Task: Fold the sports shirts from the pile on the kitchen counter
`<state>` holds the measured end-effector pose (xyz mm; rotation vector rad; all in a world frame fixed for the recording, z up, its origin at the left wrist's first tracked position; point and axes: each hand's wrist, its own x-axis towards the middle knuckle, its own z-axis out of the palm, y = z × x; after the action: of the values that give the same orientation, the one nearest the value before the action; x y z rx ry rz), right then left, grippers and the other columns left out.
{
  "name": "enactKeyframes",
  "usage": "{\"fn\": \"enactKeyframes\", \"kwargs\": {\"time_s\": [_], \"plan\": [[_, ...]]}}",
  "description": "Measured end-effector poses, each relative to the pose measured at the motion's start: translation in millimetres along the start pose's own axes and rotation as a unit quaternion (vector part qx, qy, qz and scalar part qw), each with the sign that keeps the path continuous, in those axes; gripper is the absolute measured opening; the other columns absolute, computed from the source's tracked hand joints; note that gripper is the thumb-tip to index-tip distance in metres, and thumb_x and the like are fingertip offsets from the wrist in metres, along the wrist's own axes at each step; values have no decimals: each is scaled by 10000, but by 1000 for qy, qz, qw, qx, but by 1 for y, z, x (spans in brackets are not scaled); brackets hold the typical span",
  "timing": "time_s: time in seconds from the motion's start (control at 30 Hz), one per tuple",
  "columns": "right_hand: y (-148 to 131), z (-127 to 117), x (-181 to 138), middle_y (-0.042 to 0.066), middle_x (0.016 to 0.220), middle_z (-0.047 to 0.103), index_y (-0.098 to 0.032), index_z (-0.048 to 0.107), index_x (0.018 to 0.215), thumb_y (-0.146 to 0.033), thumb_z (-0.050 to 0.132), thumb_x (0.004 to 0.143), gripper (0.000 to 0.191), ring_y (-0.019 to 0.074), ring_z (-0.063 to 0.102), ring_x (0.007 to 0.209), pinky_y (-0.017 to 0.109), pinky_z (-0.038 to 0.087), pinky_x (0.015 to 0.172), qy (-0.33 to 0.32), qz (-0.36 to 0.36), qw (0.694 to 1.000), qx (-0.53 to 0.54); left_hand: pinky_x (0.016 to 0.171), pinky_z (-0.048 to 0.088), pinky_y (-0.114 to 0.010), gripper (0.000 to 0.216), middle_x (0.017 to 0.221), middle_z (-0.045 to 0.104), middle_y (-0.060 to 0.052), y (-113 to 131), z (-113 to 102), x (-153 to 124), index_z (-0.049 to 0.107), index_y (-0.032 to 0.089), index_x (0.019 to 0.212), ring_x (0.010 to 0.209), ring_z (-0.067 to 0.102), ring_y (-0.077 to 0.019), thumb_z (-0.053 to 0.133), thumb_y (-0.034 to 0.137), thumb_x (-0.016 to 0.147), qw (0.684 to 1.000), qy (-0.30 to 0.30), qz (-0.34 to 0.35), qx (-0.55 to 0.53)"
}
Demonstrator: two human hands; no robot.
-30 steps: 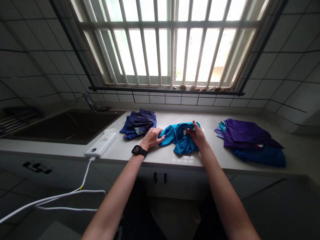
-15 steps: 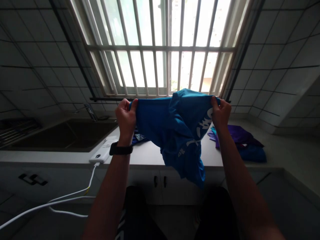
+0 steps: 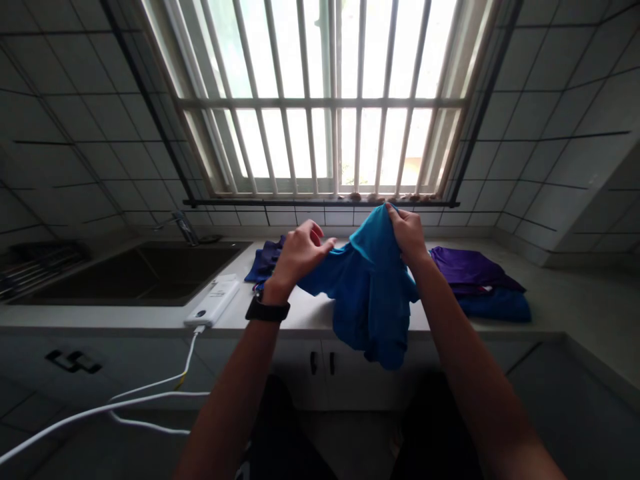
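Note:
A bright blue garment (image 3: 367,297) hangs in the air in front of me, above the counter's front edge. My right hand (image 3: 409,233) pinches its top point, fingers closed on the cloth. My left hand (image 3: 297,254), with a black watch on the wrist, grips the garment's left edge at about the same height. The lower part of the garment droops below the countertop (image 3: 310,310).
A crumpled dark blue garment (image 3: 265,261) lies on the counter behind my left hand. A purple and blue pile of clothes (image 3: 477,280) sits at the right. A white power bank (image 3: 213,301) with a white cable (image 3: 125,400) lies by the dark sink (image 3: 125,270). A barred window is behind.
The blue garment was lifted off the counter and stretched wide between both hands. Now my hands have come lower and closer together, and the cloth hangs bunched.

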<state>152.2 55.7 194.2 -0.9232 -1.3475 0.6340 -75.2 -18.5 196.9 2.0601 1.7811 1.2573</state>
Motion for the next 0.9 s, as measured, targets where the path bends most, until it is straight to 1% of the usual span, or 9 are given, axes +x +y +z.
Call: {"fn": "enactKeyframes", "kwargs": {"time_s": [0.1,0.17,0.3,0.37,0.53,0.63,0.7,0.8,0.9], "plan": [[-7,11,-8,-63,502,432,-228,533,594,-656,693,855,526,107,416,472,248,321,444,-13,9,999,45,723,583,-387,508,857,767,-88,16,30,-23,724,192,909,814,723,-265,686,694,832,952,-263,-43,-147],[-13,9,-11,-49,543,493,-219,585,626,-632,696,852,484,113,467,500,247,368,464,-12,-1,998,61,747,594,-377,508,939,794,-78,17,43,-30,769,180,980,860,733,-275,789,636,758,921,-318,-18,-222],[-26,-21,-11,-22,632,570,-223,647,671,-532,691,853,361,139,554,584,261,464,534,11,-51,994,97,743,584,-346,462,933,785,-61,5,40,-27,779,160,979,875,721,-257,813,553,739,926,-226,4,-301],[-33,-40,-10,6,702,630,-220,665,667,-501,669,853,337,155,594,642,274,498,577,-30,-73,990,120,717,564,-320,431,898,766,-57,3,26,-22,767,166,952,853,704,-231,770,565,790,938,-163,20,-305],[-41,-43,-21,60,1120,767,-233,735,907,-585,738,845,358,246,706,1049,373,587,861,-291,-25,949,122,715,530,-286,253,791,685,-5,33,2,-14,696,194,853,801,640,-180,651,431,928,964,-4,102,-244],[-41,-24,-33,44,1038,784,-226,760,998,-499,921,687,445,250,735,965,361,613,816,-466,27,881,80,780,529,-285,200,788,661,4,50,0,-7,657,192,818,813,623,-163,587,311,963,970,25,143,-192],[-40,-16,-38,39,917,785,-188,782,939,-458,947,654,426,238,741,834,331,619,723,-514,61,854,56,784,528,-284,158,820,670,-3,49,-4,-2,660,190,859,831,636,-167,614,312,948,975,46,132,-172],[-36,-15,-37,31,817,774,-167,780,856,-480,905,719,363,200,719,717,294,608,640,-406,91,904,100,694,528,-282,290,865,696,-26,34,-14,0,681,189,982,811,668,-192,730,453,873,984,29,56,-164],[-31,-14,-27,12,755,754,-191,756,845,-485,873,764,327,190,711,696,290,615,627,-229,101,951,180,514,450,-263,462,762,690,-35,18,-17,-8,709,184,997,654,651,-187,772,596,798,978,-132,-19,-158]]}}
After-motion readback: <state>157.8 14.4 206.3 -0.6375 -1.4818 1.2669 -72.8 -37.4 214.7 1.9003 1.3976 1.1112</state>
